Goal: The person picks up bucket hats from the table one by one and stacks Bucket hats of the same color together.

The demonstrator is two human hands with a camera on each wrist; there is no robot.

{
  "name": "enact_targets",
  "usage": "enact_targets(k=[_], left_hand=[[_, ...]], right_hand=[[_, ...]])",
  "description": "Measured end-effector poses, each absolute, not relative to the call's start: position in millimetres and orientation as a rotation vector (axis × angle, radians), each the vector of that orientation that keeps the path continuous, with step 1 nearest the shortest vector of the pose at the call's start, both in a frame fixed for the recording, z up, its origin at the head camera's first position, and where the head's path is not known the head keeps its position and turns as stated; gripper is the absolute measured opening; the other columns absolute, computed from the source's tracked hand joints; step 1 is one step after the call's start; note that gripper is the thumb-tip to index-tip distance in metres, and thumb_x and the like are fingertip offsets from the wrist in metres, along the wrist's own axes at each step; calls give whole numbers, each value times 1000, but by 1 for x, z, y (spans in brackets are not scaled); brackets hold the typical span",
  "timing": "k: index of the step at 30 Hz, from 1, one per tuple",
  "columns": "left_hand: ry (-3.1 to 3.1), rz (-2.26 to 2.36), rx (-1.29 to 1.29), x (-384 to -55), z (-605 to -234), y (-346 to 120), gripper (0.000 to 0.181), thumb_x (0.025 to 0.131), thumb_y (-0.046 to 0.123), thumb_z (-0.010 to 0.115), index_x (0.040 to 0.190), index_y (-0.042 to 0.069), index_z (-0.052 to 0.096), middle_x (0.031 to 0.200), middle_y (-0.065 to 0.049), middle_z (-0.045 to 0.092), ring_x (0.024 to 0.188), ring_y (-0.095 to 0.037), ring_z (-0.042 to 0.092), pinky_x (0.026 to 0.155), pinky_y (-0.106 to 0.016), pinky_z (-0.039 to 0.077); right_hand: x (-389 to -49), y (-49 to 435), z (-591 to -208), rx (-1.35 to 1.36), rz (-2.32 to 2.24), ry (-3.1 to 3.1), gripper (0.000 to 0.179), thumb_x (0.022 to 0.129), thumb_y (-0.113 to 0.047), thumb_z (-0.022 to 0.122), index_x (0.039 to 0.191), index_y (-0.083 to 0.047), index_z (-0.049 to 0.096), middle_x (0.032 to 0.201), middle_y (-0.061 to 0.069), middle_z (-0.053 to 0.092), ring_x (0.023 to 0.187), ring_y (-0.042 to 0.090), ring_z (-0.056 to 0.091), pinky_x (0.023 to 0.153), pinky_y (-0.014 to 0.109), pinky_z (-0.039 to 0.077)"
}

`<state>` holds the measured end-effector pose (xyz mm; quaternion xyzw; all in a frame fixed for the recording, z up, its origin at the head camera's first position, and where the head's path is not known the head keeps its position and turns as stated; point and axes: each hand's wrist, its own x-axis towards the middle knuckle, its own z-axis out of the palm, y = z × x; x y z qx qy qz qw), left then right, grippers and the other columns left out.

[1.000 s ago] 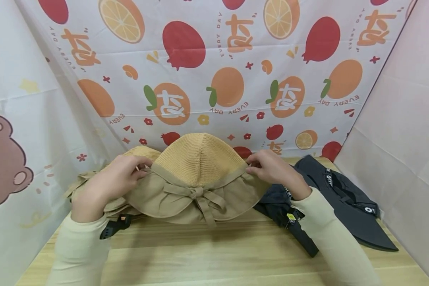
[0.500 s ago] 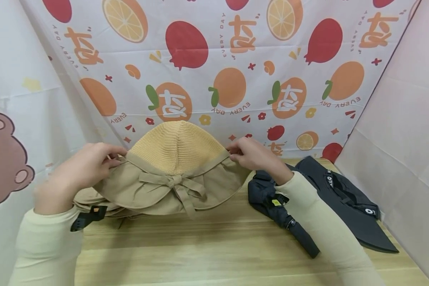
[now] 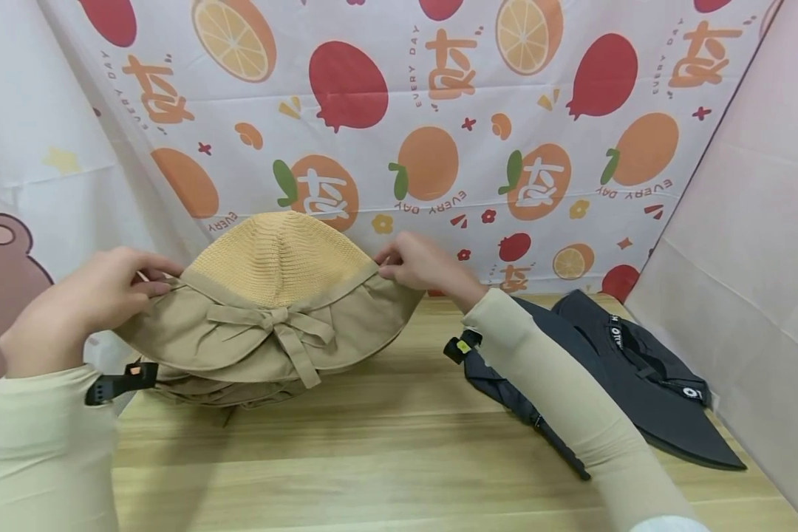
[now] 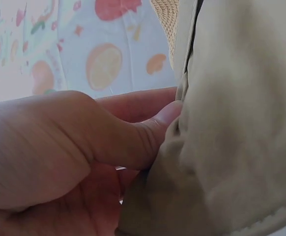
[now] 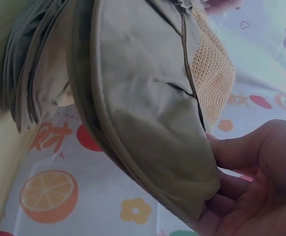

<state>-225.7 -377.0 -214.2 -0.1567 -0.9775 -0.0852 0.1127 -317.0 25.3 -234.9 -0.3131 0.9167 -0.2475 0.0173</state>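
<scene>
Between both hands hangs a khaki sun hat with a woven straw-coloured crown, a wide cloth brim and a bow at the front. My left hand pinches its left side where crown meets brim; the left wrist view shows the thumb pressing the cloth. On the opposite side, my right hand pinches the brim, with thumb and fingers around its edge in the right wrist view. Directly below and behind it lie more khaki hats, stacked and mostly hidden. In the right wrist view their layered brims stand apart from the held hat.
Dark caps lie at the right of the wooden table, partly covered by the right sleeve. A fruit-printed cloth hangs at the back, with pale cloth walls left and right.
Both hands have carried the sun hat leftward and slightly up, from mid-table to over the stacked khaki hats. The right forearm now crosses more of the dark caps.
</scene>
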Motion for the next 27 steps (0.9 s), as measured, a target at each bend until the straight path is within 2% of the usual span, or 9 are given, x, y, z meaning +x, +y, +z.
enact_targets(k=[2,7,12,18,22,27], left_hand=[[-2898,-234,-439,-229,-212,-383,26,92,-4,67,117,-5,72,85,-6,73,71,2,56,62,-23,45],[-2969,-208,-385,-235,-209,-390,28,93,-2,64,120,-8,70,87,-9,72,77,-12,61,63,-26,45],[-2978,-198,-389,-237,-207,-397,27,92,-5,64,117,-12,69,84,-7,68,72,-6,55,61,-24,43],[-2967,-170,-390,-242,-203,-405,23,90,-7,64,112,-13,71,81,-7,69,68,-1,48,60,-24,41],[-2986,-168,-369,-245,-202,-411,26,88,-7,64,112,-13,71,82,-12,71,68,-2,50,60,-25,41],[-3013,-157,-367,-250,-205,-416,26,88,-5,65,112,-12,72,91,-22,76,72,-5,55,62,-26,44]], right_hand=[[-321,20,-234,-963,-771,2833,28,101,-14,66,127,-7,74,126,10,75,117,21,70,97,34,57],[-329,10,-235,-960,-769,2831,27,101,-14,67,125,-9,75,125,9,75,113,20,70,94,33,57],[-339,-3,-237,-949,-726,2830,27,101,-15,66,126,-11,75,123,10,76,116,23,70,97,35,57],[-349,-19,-238,-900,-697,2804,27,102,-17,65,127,-13,74,130,8,73,123,23,67,103,36,54],[-354,-26,-240,-893,-734,2770,27,102,-15,65,127,-10,74,133,10,72,126,25,66,106,37,54],[-359,-34,-245,-928,-741,2749,28,101,-12,65,127,-6,73,134,12,71,127,26,66,106,36,54]])
